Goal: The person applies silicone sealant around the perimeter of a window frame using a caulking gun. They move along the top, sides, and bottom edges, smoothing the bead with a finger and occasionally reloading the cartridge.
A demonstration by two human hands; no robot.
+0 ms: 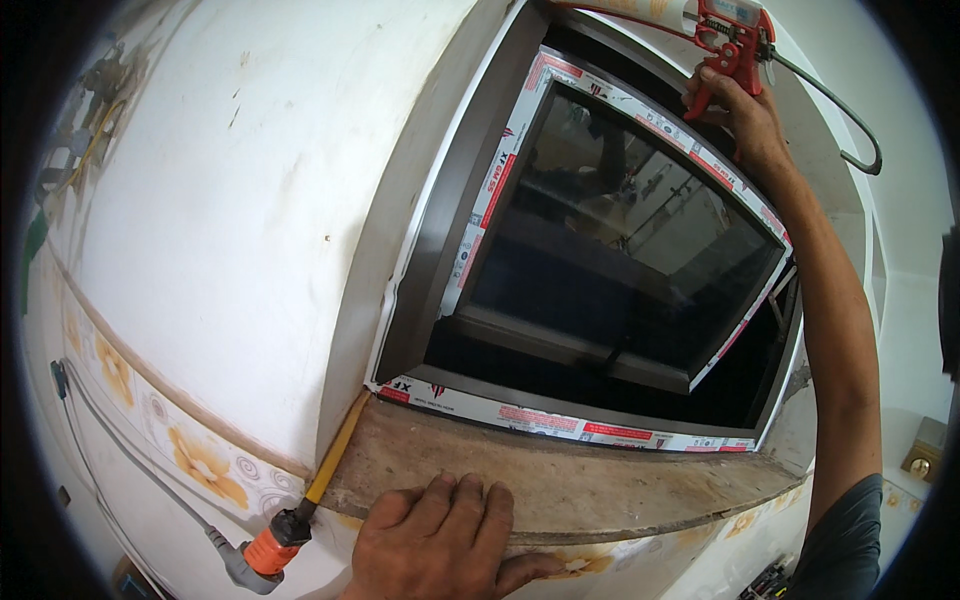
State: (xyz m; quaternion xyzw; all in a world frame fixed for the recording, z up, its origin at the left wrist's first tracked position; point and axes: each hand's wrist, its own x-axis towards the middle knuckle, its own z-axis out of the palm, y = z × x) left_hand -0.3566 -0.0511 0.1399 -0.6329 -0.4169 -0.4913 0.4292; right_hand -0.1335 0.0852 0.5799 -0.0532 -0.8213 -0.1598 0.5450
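At the upper right, my right hand [735, 110] is wrapped round the red handle and trigger of a caulking gun [738, 50]. The gun holds a pale cartridge [655, 10] and its bent metal rod [835, 100] sticks out to the right. The cartridge runs along the top of a dark window frame [425, 270], where its tip is out of sight. Below, my left hand [440, 535] lies on the front edge of the worn sill [470, 475], fingers spread, holding nothing. Between them, a dark glass sash [600, 230] edged with printed protective film stands tilted open.
Left of the sill, a yellow strip [340, 448] leans from the frame's lower corner towards an orange-and-black connector [270, 548] on a grey cable [140, 440]. A stained white wall [240, 200] fills the left, with a floral tile border [205, 465] under it. A wall lock plate [922, 462] shows far right.
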